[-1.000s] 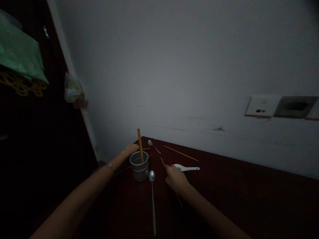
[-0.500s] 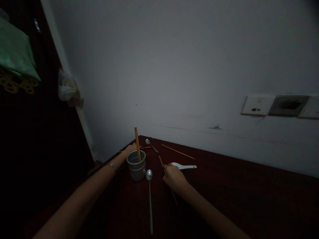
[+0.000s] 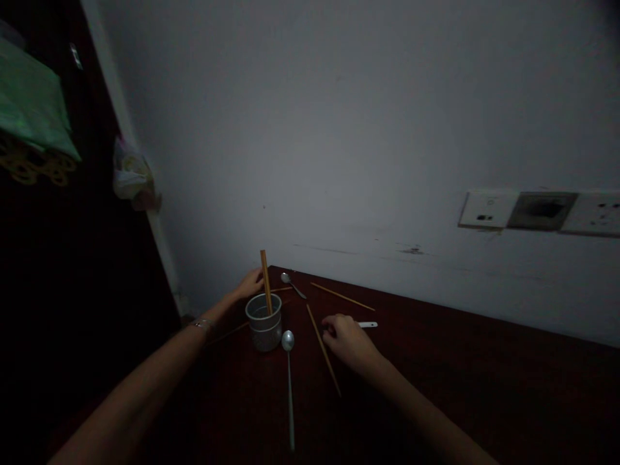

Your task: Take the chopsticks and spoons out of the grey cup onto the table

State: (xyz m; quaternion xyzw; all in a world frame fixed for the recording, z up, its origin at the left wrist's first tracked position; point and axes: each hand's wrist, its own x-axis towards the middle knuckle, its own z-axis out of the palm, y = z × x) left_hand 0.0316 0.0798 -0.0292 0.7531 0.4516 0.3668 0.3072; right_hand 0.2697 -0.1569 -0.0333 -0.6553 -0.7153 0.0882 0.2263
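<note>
Dim scene. Small grey metal cylindrical cup (image 3: 264, 323) stands on dark red wooden tabletop (image 3: 436, 374), near its far left corner. Pair of brown wooden chopsticks (image 3: 265, 281) stands nearly upright inside the cup, leaning slightly left.

Left hand (image 3: 249, 284) is just behind the cup, palm down, fingers pointing right toward the chopsticks. Too dark to tell if it grips anything or touches the cup. Silver wrist bracelet (image 3: 201, 323) shows on that arm, left of the cup.

Right hand (image 3: 346, 336) is right of the cup, fingers curled down over the bowl end of a white ceramic spoon (image 3: 367, 324). Only the spoon's handle shows, pointing right. Cannot tell whether the fingers have closed on it.

Single loose wooden chopstick (image 3: 323, 349) lies flat between the cup and the right hand, just beside the hand. Long-handled silver metal spoon (image 3: 289, 381) lies in front of the cup, bowl end nearly touching the cup's base. Short silver teaspoon (image 3: 293, 284) lies behind the cup to the right. Thin light-brown chopstick (image 3: 341, 296) lies farther right of the teaspoon, near the wall.
</note>
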